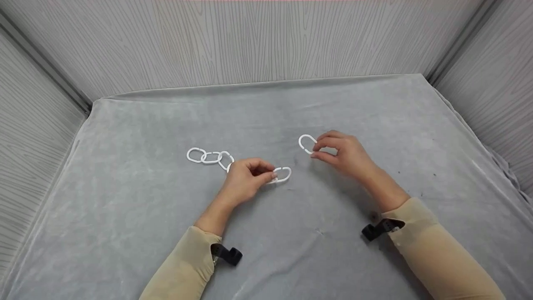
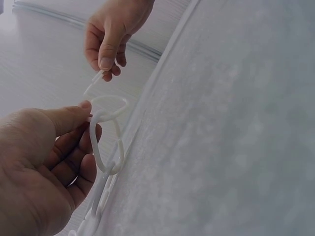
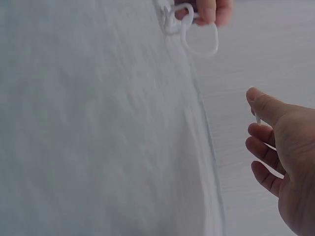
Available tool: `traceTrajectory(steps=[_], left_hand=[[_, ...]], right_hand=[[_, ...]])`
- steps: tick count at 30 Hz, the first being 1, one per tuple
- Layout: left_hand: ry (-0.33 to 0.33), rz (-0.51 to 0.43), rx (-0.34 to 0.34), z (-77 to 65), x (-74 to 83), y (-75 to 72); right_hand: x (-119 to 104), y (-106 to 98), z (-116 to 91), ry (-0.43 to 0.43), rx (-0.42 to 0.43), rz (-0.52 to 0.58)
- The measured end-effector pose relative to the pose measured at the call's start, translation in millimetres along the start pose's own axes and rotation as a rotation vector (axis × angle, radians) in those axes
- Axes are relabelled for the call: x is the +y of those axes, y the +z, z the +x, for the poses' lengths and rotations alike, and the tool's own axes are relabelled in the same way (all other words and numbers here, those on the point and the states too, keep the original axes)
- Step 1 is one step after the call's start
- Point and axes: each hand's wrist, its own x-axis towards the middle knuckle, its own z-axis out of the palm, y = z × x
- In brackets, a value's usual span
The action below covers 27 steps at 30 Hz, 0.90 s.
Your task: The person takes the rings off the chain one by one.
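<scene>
My left hand pinches a chain of white plastic links between thumb and fingertips. Several joined chain links trail to the left on the cloth, and the end link sticks out to the right of the fingers. In the left wrist view, interlocked links hang from the pinch. My right hand pinches a separate white link between thumb and index finger, above the cloth and apart from the chain. In the right wrist view this loose link is mostly hidden by the thumb.
A grey cloth with wrinkles covers the table. Pale wood-grain panels enclose it at the back and both sides. A black camera mount sits on the left wrist and another mount on the right.
</scene>
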Motion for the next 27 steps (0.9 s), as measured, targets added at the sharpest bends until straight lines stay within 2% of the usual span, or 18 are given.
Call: traceTrajectory(steps=[9,16,27], left_hand=[[-0.006,-0.047,0.004,1.0,-0.4,-0.4],[-0.006,-0.059,0.009,1.0,-2.5,-1.0],[-0.002,-0.085,0.007,0.3,-0.8,-0.9]], right_hand=[[30.6,-17.3,-3.5,0.079,-0.040,-0.080],[48.8,-23.4,-9.2,0.113,-0.041,-0.094],[62.1,-28.2,-13.6,0.215,-0.110,-0.090]])
